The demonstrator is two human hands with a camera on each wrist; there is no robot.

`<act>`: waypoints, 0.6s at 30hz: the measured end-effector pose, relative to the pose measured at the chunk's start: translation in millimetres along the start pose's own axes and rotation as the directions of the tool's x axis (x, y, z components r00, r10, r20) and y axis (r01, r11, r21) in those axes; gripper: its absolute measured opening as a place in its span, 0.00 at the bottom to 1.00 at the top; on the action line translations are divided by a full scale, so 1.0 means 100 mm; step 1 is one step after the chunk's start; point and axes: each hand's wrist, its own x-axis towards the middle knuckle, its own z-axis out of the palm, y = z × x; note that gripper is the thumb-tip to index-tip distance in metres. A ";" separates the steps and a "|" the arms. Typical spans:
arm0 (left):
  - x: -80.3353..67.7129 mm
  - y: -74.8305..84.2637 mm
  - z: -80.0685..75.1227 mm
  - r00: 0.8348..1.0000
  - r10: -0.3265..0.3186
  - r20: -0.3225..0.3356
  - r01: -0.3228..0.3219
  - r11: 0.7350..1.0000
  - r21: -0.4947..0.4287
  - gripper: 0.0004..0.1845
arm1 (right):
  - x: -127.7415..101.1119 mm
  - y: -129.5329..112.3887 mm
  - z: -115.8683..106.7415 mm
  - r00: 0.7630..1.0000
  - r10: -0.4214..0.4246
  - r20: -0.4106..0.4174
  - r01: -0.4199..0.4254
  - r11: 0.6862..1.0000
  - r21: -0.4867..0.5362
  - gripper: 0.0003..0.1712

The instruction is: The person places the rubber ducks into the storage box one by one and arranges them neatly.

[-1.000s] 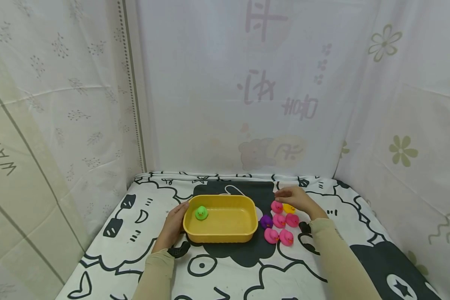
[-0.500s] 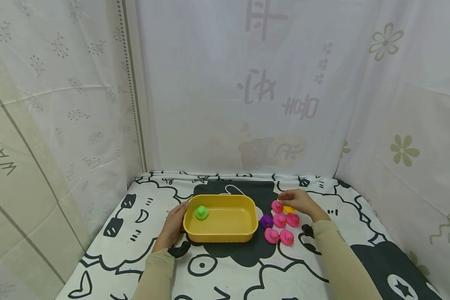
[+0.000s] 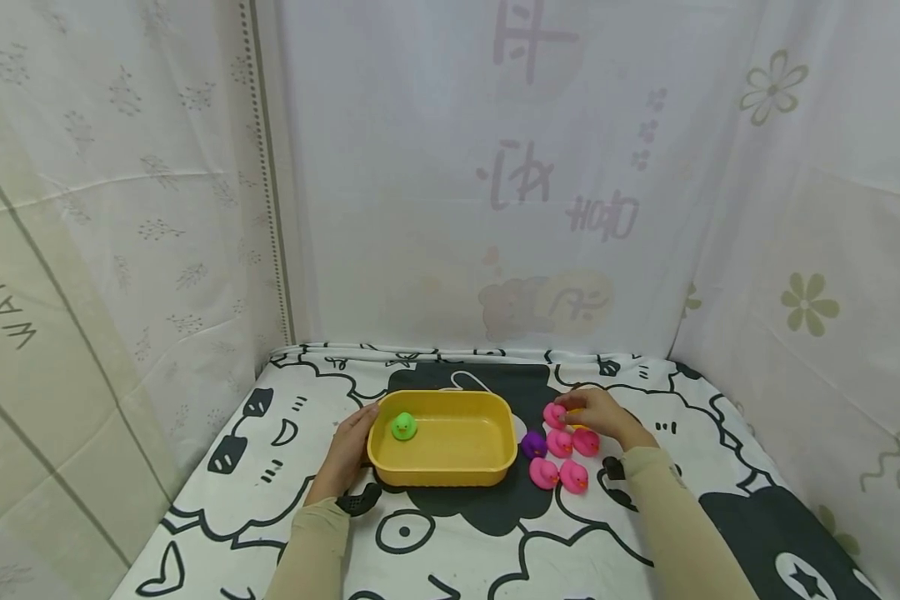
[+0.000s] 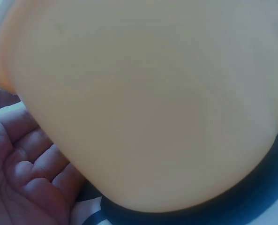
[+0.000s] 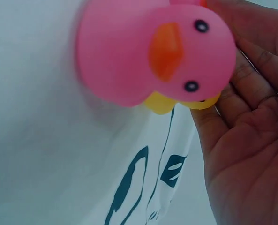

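My left hand (image 3: 351,446) grips the left end of a yellow plastic basin (image 3: 450,479), fingers at its rim. In the left wrist view the basin wall (image 4: 153,117) hides the fingertips. A green toy duck (image 3: 403,426) sits inside, towards the left. My right hand (image 3: 600,414) is low over a yellow toy duck (image 5: 160,102), which it largely covers in the head view. Its fingertips reach beside a pink duck (image 3: 553,414). Another pink duck (image 5: 199,56) blocks the right wrist view of the fingertips, so I cannot tell whether they pinch the yellow duck.
Close to the right hand is a cluster with a purple duck (image 3: 533,444) and several pink ducks (image 3: 544,473), just right of the basin. The patterned black-and-white cloth (image 3: 420,575) covers the table. Pale curtains (image 3: 435,192) enclose the back and sides.
The right hand has lowered towards the yellow duck and now hides more of it. My left hand, the basin and the green duck have stayed in place.
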 end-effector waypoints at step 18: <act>-0.02 0.01 0.00 1.000 -0.006 0.010 0.006 1.000 -0.002 0.36 | -0.02 0.01 0.02 0.999 -0.031 -0.009 0.031 0.999 -0.018 0.21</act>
